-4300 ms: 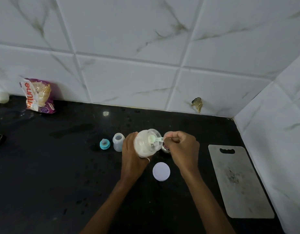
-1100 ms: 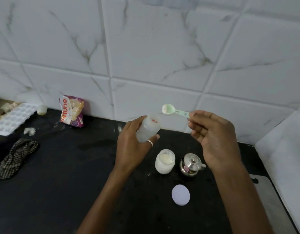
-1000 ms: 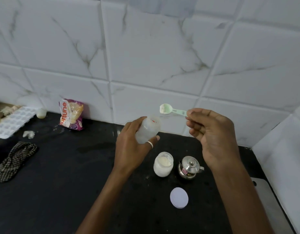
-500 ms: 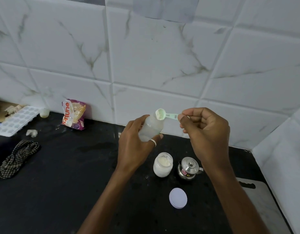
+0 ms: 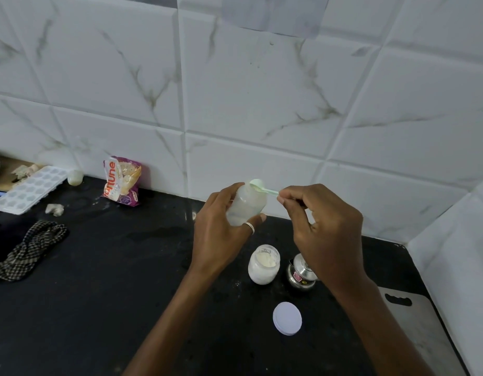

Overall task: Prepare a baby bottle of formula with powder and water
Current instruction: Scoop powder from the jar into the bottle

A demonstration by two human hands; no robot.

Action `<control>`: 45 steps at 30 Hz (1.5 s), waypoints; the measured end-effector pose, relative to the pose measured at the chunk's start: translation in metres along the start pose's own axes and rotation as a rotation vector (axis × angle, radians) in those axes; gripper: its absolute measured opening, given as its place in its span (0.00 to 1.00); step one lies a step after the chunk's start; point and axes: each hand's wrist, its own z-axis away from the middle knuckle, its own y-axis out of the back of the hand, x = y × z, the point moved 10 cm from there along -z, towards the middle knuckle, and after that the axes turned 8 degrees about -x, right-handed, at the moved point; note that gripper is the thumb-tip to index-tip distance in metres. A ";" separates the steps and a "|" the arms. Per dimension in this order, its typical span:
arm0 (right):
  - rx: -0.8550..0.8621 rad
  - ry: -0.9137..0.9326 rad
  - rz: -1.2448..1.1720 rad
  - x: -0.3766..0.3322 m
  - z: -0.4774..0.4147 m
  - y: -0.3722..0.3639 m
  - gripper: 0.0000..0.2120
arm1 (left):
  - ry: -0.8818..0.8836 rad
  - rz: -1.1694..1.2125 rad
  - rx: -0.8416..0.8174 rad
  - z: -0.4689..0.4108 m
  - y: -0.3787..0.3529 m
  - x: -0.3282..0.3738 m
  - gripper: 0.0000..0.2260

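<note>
My left hand (image 5: 217, 234) grips a translucent baby bottle (image 5: 247, 203), held up above the black counter and tilted toward the right. My right hand (image 5: 324, 229) pinches the handle of a small pale green scoop (image 5: 260, 185). The scoop's bowl rests at the bottle's open mouth. Below the hands an open glass jar of white formula powder (image 5: 263, 264) stands on the counter. Its white lid (image 5: 287, 318) lies flat in front of it.
A small steel pot with a lid (image 5: 301, 276) stands right of the jar. A grey cutting board (image 5: 422, 335) lies at the right edge. At the left are a snack packet (image 5: 122, 184), an ice tray (image 5: 31, 188) and a checked cloth (image 5: 28, 249).
The scoop has travelled left from open air to the bottle's mouth. The left hand keeps the bottle raised; earlier that hand held the powder jar low over the counter.
</note>
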 end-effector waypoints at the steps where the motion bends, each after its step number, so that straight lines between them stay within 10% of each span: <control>1: -0.007 0.022 0.031 -0.002 0.000 -0.001 0.03 | 0.001 0.006 -0.001 0.000 0.000 -0.001 0.26; 11: -0.079 0.207 0.308 -0.010 0.008 -0.018 0.07 | -0.008 0.018 0.005 -0.005 -0.002 -0.005 0.28; 45: -0.012 0.159 0.141 0.001 0.017 -0.030 0.10 | 0.046 -0.015 -0.031 -0.009 -0.011 -0.024 0.27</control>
